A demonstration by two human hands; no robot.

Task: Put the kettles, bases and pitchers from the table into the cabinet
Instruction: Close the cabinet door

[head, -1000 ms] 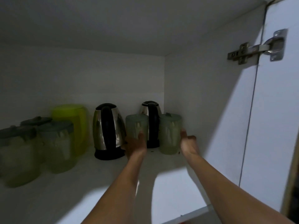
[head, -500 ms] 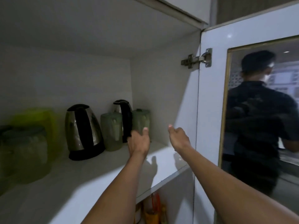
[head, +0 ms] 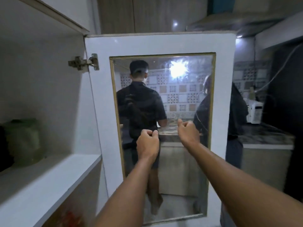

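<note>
One green pitcher (head: 24, 141) stands on the white cabinet shelf (head: 49, 176) at the far left, with a dark kettle (head: 4, 149) partly cut off by the frame edge beside it. My left hand (head: 147, 143) and my right hand (head: 187, 131) are both out of the cabinet, held up in front of the open cabinet door (head: 101, 112). Each hand has its fingers curled into a loose fist and holds nothing. The other kettles and pitchers on the shelf are out of view.
The open door has a glass pane (head: 164, 128) with a gold rim; a person (head: 141, 108) in dark clothes shows in it. A hinge (head: 83, 63) sits at the door's top left. A counter (head: 265, 136) with a white appliance (head: 255, 113) lies at right.
Both hands let go of the green pitchers on the shelf and drew back out of the cabinet. My view swung right, from the shelf to the open door.
</note>
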